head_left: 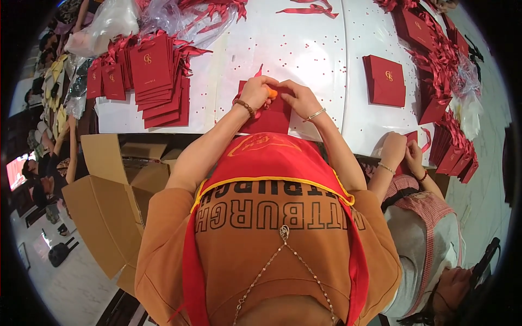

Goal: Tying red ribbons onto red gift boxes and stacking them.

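Note:
In front of me a dark red paper bag (278, 120) lies flat near the table's front edge. My left hand (254, 93) is closed over it, with a small orange object (272, 94) in its fingers; the object's kind is mostly hidden. A red ribbon end (259, 70) sticks up beyond this hand. My right hand (300, 100) bends in from the other side, its fingers curled and meeting the left fingertips. What its fingertips hold, if anything, is too small to make out.
Stacked red gift bags (154, 73) with ribbons stand at the left. Another red stack (384, 81) lies to the right, near ribboned bags (416, 30). Red dots speckle the white table (321, 117). A cardboard box (103, 204) is at left; a co-worker's hands (399, 152) work at right.

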{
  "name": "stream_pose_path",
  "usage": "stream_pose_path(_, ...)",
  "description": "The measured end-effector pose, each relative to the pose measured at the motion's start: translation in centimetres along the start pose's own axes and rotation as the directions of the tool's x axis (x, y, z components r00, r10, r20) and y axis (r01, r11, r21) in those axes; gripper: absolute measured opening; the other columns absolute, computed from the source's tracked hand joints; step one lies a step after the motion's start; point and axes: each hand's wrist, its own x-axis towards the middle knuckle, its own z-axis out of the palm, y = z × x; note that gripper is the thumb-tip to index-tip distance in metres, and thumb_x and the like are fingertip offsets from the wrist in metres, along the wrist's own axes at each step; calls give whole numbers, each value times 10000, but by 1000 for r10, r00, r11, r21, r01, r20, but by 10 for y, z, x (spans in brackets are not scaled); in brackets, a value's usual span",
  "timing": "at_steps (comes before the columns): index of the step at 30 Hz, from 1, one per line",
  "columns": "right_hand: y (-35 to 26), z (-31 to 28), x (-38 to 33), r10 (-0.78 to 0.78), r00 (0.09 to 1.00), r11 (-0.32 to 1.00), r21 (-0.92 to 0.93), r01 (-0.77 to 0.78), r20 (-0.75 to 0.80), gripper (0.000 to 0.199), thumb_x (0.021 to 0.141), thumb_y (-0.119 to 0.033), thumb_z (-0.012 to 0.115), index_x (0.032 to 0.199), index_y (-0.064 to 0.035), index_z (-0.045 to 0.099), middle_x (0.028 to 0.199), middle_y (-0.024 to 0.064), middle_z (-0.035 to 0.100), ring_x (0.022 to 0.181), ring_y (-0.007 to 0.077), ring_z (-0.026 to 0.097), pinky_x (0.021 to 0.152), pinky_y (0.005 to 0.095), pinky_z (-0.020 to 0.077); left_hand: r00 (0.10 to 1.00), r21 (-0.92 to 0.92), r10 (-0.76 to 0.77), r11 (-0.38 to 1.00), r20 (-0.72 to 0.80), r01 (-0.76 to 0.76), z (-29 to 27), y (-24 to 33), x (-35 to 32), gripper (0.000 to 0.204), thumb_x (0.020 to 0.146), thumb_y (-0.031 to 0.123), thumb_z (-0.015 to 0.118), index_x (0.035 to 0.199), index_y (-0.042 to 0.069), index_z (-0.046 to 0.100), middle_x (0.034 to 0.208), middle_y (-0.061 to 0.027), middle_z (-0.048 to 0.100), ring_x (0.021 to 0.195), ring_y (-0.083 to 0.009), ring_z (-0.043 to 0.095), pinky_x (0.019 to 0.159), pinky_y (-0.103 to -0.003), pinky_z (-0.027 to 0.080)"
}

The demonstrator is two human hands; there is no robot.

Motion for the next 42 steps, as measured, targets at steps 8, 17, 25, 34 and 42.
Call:
stream_pose_path(8,1,6,-6,-11,991,981,-195,-16,-136,224,782,-94,563,996,-70,502,834,172,613,774,349,582,671,411,458,959,209,232,958,-162,-196,16,0,-13,143,752,73,584,889,30,585,667,-75,600,542,-159,580,444,-288,433)
stream_pose_path(17,-5,13,-8,-262,959,940,-254,227,-113,185,785,-112,581,937,-58,490,768,154,616,733,337,589,615,406,461,895,715,-45,620,443,-323,-35,47,29,259,740,268,581,762,19,652,608,-43,572,579,-140,515,544,-275,399)
stream_pose_path(25,-6,10,-8,-226,969,941,-280,190,-101,178,781,-100,582,927,-53,493,741,161,604,697,342,583,600,393,458,897,661,8,673,443,-332,-25,41,41,166,678,192,625,671,26,633,541,18,508,506,-78,436,465,-226,317)
stream_pose_path(34,-11,4,-9,-216,975,960,-193,202,-59,200,791,-106,578,957,-49,482,751,161,595,697,332,581,593,377,454,992,593,16,801,122,-85,-45,29,54,321,825,326,482,907,36,590,620,1,494,517,-98,425,481,-251,338)
stream_pose_path(42,-12,6,-9,-166,986,976,-146,160,-30,231,797,-115,566,993,-48,465,803,169,589,726,318,577,624,372,447,918,604,-78,773,390,-191,-40,29,53,372,837,397,491,817,42,603,614,-16,519,567,-106,457,527,-256,363)
